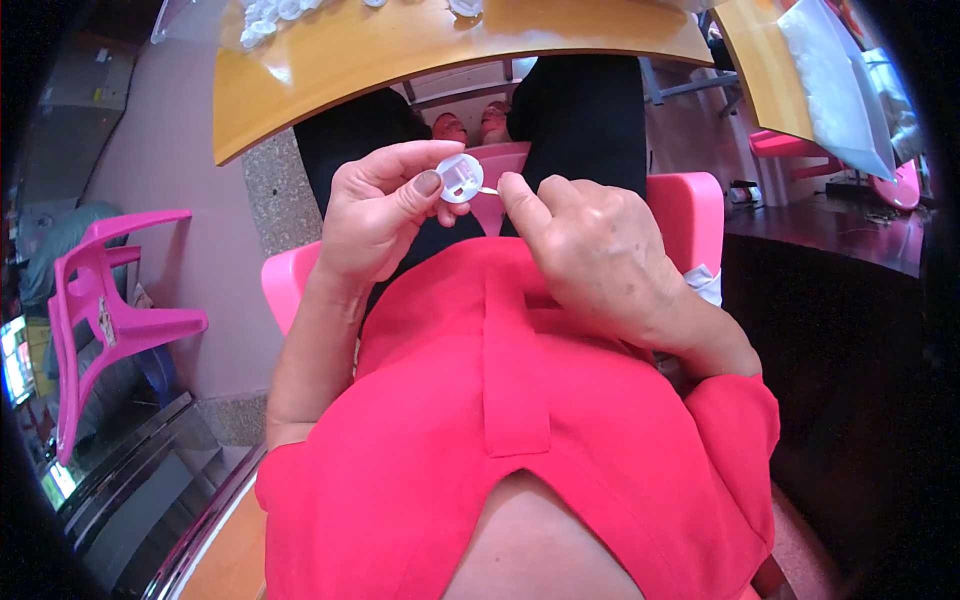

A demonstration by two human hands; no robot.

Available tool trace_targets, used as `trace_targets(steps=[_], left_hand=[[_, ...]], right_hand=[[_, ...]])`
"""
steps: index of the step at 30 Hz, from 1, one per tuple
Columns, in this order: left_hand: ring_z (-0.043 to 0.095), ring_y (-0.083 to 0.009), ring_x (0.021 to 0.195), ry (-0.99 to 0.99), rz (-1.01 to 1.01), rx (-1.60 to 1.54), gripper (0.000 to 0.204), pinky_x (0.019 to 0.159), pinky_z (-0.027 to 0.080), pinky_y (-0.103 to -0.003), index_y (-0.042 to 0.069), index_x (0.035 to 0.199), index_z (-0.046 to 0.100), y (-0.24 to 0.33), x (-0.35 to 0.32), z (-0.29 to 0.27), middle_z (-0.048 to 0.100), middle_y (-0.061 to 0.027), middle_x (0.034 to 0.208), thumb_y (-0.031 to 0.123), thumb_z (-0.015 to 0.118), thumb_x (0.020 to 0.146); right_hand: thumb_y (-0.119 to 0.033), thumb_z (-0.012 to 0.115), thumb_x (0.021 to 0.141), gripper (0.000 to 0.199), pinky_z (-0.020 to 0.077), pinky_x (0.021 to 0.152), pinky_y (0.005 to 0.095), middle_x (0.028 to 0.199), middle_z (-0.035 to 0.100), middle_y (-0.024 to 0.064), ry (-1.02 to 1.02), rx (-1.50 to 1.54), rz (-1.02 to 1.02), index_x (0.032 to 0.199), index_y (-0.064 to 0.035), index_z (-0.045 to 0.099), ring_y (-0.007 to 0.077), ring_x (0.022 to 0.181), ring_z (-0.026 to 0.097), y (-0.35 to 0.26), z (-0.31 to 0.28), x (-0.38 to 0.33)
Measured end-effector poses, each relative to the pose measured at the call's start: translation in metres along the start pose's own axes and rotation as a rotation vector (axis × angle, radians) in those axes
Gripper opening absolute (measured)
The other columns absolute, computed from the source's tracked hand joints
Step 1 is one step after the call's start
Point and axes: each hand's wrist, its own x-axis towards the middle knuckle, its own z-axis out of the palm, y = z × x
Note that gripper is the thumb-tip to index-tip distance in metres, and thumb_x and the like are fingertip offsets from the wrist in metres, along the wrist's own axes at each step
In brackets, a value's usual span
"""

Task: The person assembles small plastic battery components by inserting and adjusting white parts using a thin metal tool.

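Note:
Between its thumb and fingers, my left hand (375, 210) pinches a small round white plastic piece (466, 167). The piece is held up over my lap with its recessed side showing; there is a squarish shape inside and a small brown spot low in it. My right hand (605, 245) is closed just to the right of it. From its fingertips a thin, pale, narrow tool (488, 190) reaches the piece's lower right edge. The rest of that tool is hidden in my fingers, so its exact kind does not show.
A wooden tabletop (480, 40) curves ahead of my knees, with several white plastic parts (275, 18) at its far left. A clear bag of white items (835, 90) lies at the far right. A pink plastic chair (120, 320) stands at left, and a dark glossy surface (830, 245) at right.

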Motion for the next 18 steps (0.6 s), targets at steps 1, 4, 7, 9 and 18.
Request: trace_targets(steps=[1,4,7,9,18], left_hand=[[0.065,-0.0195,0.08,-0.005,0.001,0.011,0.03,0.067,0.053,-0.028,-0.006,0.118,0.058,0.0008,-0.0002,0.0001,0.066,-0.015,0.096,0.004,0.059,0.09],[0.065,-0.0196,0.081,-0.016,0.009,0.044,0.03,0.068,0.053,-0.028,-0.006,0.118,0.058,0.0022,-0.0012,0.001,0.066,-0.0149,0.097,0.004,0.059,0.09],[0.064,-0.0197,0.082,-0.026,0.011,0.05,0.029,0.07,0.053,-0.029,-0.006,0.117,0.058,0.0017,-0.0016,0.0019,0.066,-0.0149,0.098,0.004,0.059,0.09],[0.064,-0.0197,0.083,-0.034,0.007,0.035,0.029,0.071,0.053,-0.029,-0.006,0.117,0.059,0.0011,-0.0014,0.0021,0.066,-0.015,0.099,0.003,0.059,0.09],[0.063,-0.019,0.086,-0.043,0.001,0.039,0.027,0.074,0.053,-0.03,-0.007,0.116,0.057,-0.0051,0.0011,0.0036,0.065,-0.0148,0.103,0.004,0.057,0.091]], right_hand=[[-0.005,0.061,0.074,0.037,0.0484,0.05,0.0327,0.069,0.055,0.0094,0.008,-0.011,-0.005,0.109,0.0052,0.057,0.0223,0.063,0.061,-0.001,0.0006,-0.0006],[-0.008,0.059,0.076,0.026,0.0494,0.048,0.0323,0.067,0.057,0.0104,0.052,-0.022,-0.036,0.098,0.0033,0.057,0.0224,0.061,0.063,-0.0019,0.002,0.0015],[-0.011,0.057,0.078,0.016,0.0505,0.045,0.032,0.065,0.059,0.0115,0.09,-0.02,-0.048,0.088,0.0015,0.057,0.0226,0.058,0.065,-0.0017,0.001,0.0023],[-0.01,0.057,0.078,0.015,0.0505,0.045,0.0321,0.065,0.059,0.0117,0.094,-0.019,-0.035,0.088,0.0015,0.057,0.0226,0.058,0.065,-0.0021,0.0005,0.0025],[-0.006,0.06,0.074,0.024,0.0477,0.047,0.0329,0.066,0.054,0.0089,0.06,0.017,0.034,0.096,0.001,0.054,0.0229,0.059,0.062,-0.003,0.0078,0.0012]])
